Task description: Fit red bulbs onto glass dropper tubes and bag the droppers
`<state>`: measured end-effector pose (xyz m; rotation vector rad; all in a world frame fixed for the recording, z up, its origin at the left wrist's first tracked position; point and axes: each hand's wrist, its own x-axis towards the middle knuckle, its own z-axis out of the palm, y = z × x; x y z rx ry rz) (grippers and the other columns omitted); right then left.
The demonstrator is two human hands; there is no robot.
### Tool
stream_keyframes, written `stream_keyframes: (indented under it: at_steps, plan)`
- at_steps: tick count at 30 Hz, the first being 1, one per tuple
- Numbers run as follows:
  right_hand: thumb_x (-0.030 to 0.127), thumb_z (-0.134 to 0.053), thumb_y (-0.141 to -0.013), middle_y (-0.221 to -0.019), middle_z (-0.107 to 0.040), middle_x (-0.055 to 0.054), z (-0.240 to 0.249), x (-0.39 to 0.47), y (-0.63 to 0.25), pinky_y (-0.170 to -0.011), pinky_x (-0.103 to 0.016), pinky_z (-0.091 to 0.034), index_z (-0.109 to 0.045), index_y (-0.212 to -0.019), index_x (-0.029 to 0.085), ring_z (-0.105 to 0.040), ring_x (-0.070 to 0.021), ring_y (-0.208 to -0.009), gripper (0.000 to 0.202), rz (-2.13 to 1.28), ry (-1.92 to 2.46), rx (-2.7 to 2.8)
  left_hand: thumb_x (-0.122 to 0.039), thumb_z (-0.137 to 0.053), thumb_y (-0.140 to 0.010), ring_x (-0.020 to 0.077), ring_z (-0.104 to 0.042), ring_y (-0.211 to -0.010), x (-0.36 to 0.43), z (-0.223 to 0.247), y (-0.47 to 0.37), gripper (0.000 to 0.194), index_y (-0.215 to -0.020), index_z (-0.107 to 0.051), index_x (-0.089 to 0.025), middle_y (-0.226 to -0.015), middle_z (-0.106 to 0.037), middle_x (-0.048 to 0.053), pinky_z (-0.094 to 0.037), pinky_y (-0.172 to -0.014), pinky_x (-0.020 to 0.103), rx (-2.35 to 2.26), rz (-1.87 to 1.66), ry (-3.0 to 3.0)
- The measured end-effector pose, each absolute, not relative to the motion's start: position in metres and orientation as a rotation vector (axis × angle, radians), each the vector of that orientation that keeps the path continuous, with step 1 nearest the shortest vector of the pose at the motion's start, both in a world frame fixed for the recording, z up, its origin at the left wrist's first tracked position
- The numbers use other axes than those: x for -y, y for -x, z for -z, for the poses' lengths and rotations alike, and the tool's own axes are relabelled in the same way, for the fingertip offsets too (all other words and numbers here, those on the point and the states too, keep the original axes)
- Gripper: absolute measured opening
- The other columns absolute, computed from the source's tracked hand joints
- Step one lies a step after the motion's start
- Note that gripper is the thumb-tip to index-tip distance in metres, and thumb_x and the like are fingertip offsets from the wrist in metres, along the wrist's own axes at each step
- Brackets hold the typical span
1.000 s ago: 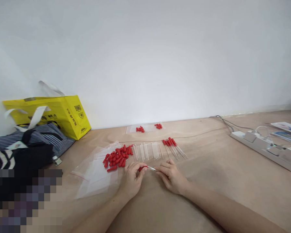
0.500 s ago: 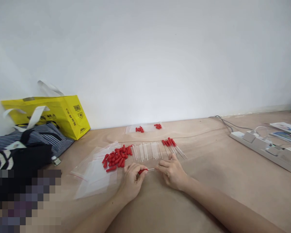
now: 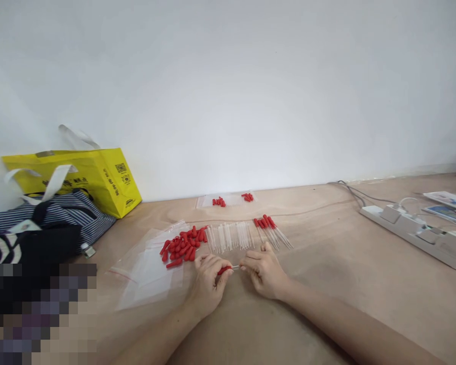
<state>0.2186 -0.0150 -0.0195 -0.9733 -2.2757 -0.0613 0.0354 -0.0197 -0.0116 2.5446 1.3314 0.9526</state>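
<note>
A red, narrow-necked, rubber-looking bulb (image 3: 224,270) is lying sideways in the person's left hand (image 3: 208,284), low in the middle of the view, above the brown table (image 3: 327,289). The thumb and fingers of that hand are closing firmly around it. A thin, clear, straight tube (image 3: 236,267) is reaching from the bulb's neck towards three o'clock, and the right hand (image 3: 264,274) is pinching its other end between thumb and fingers; the fingertips are hiding that end, so how far it extends cannot be told.

Taking the held bulb as the clock's centre, a heap of loose red bulbs (image 3: 180,248) is lying at ten o'clock, partly over flat, clear plastic zip bags (image 3: 148,274) that are spreading towards nine. A side-by-side row of clear tubes (image 3: 230,237) is lying at twelve, its left edge near the heap. Near two o'clock, several red-capped clear tubes (image 3: 271,232) are resting at a slant, red ends pointing away from the person.

Farther off at twelve, a small clear bag (image 3: 233,201) is showing two clusters of red pieces. A yellow bag with white handles (image 3: 121,177) is standing against the white wall (image 3: 251,101) at ten, behind a dark striped fabric bag (image 3: 102,223). A white power strip (image 3: 414,241) is lying at three.
</note>
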Motion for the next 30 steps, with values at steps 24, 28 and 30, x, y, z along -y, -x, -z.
stream_keyframes:
  at_steps: [24,28,30]
  plan:
    - [0.017,-0.035,-0.086,-0.072,-0.059,0.0,0.024,0.013,-0.22,-0.066,-0.027,-0.02,-0.058,-0.083,0.019,-0.047,-0.0114,-0.063,0.023,-0.203,1.09,2.298,-0.024,-0.05,-0.08,0.0155,-0.056,-0.073,0.013,0.011,-0.025,0.007,-0.081,-0.057,-0.024,-0.074,-0.065,-0.004,-0.019,-0.088,0.042,-1.254,-0.947,-2.663]
    - [0.018,-0.035,-0.085,-0.066,-0.056,0.0,0.028,0.015,-0.217,-0.065,-0.027,-0.02,-0.058,-0.078,0.018,-0.046,-0.0109,-0.06,0.024,-0.191,1.074,2.248,-0.023,-0.05,-0.08,0.0146,-0.056,-0.068,0.015,0.011,-0.03,0.01,-0.076,-0.058,-0.023,-0.068,-0.064,-0.004,-0.02,-0.087,0.041,-1.256,-0.993,-2.64]
    - [0.019,-0.035,-0.085,-0.065,-0.056,0.001,0.03,0.015,-0.215,-0.065,-0.027,-0.02,-0.058,-0.077,0.018,-0.046,-0.0107,-0.06,0.025,-0.192,1.061,2.226,-0.024,-0.05,-0.079,0.0148,-0.057,-0.068,0.016,0.011,-0.031,0.01,-0.076,-0.059,-0.022,-0.068,-0.064,-0.003,-0.022,-0.086,0.041,-1.273,-1.002,-2.618]
